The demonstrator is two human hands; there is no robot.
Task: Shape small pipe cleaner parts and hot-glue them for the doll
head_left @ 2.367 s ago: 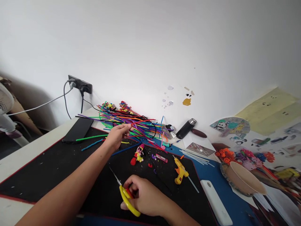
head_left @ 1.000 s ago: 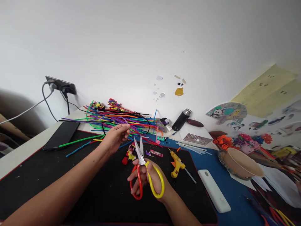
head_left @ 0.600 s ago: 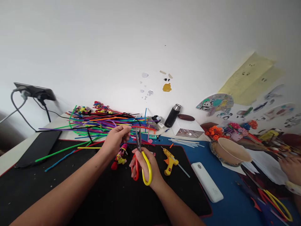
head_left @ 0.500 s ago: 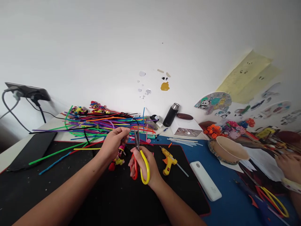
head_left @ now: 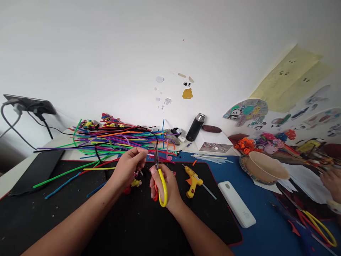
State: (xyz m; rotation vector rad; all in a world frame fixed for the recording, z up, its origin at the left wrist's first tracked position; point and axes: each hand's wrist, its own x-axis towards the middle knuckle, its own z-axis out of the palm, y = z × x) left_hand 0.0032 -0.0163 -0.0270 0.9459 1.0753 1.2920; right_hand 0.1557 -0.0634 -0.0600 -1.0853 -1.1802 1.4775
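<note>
My right hand (head_left: 170, 185) grips a pair of scissors (head_left: 163, 193) by its red and yellow handles, with the blades pointing up and away from me. Left of the blades, my left hand (head_left: 131, 164) is closed in a pinch. Whatever lies between its fingertips is too small to make out. Beneath the left hand, partly hidden by it, a small yellow, pink and red fuzzy figure (head_left: 136, 182) rests on the black mat (head_left: 125, 224). Behind both hands spreads a heap of colourful pipe cleaners (head_left: 119, 137); a black one arches down towards the scissor tips.
Right of my hands lie a yellow glue gun (head_left: 194, 180) and a white oblong case (head_left: 237, 204). A black flask (head_left: 195, 128) leans by a white box (head_left: 213, 142). Further right are a bowl (head_left: 266, 167), another pair of scissors (head_left: 317, 224) and another person's hand (head_left: 331, 181).
The scissor handles have come closer together and the blades have narrowed. My left hand has dropped slightly, and the view has shifted a little.
</note>
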